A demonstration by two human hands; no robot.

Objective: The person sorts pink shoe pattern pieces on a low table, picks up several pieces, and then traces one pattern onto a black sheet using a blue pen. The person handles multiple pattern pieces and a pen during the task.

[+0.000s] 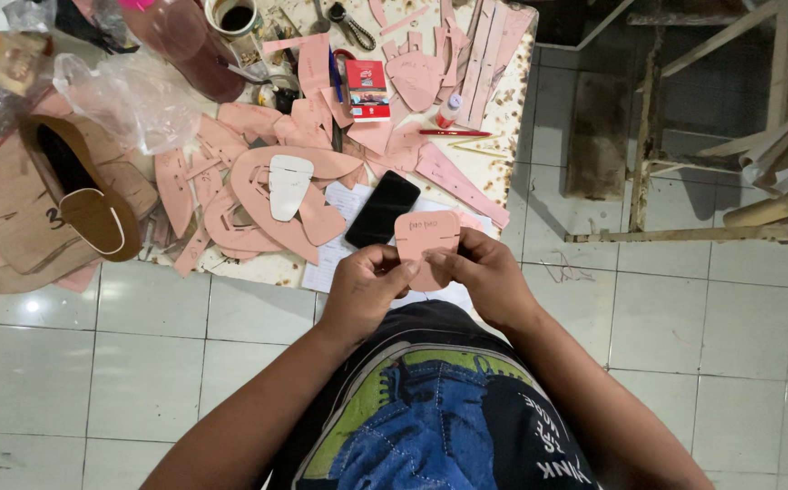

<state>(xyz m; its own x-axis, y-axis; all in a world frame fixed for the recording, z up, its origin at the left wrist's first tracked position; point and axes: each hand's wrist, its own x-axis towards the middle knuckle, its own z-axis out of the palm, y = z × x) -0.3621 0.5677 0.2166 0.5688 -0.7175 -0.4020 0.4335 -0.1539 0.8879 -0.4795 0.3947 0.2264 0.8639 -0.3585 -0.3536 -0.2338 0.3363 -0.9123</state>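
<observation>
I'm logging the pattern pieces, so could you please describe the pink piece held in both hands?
The pink pattern piece is a flat, thin, card-like cutout with rounded corners, side notches and faint handwriting. It is held roughly flat above the table's edge, pinched along its lower edge by left hand and right hand.

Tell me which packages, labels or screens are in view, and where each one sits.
Small box: flat red and white carton, far side of the table.
Phone: dark blank screen, black rectangle lying on white paper just beyond the hands.
Pink pattern piece: held in both hands, small handwritten marks.
</observation>
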